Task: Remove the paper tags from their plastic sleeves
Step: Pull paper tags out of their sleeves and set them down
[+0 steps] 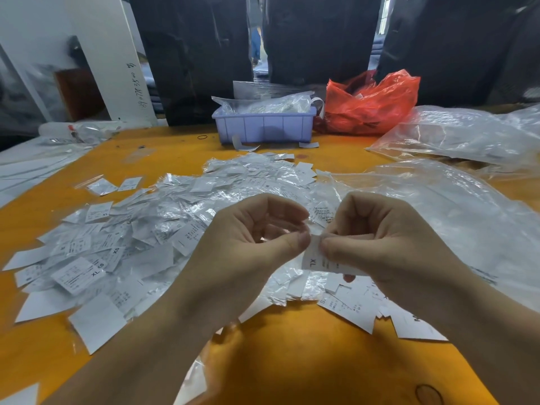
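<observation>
heap (122,244): sleeved and loose paper tags spread over the orange table (292,346), left and centre of the frame; featherlight, crinkly film, likely slippery.
left hand (248,244): centre frame, fingers curled, thumb and forefinger closing on the edge of the xl tag (314,263); whether it holds clear film there cannot be told.
xl tag: between both hands, just right of centre; thin, floppy paper that likely creases or tears, best pinched at a free corner.
right hand (380,241): right of centre, fingers curled, thumb and fingertips pinching the tag's top edge.
tray (263,127): lilac, upper centre, holding plastic.
red bag (371,103): upper right.
</observation>
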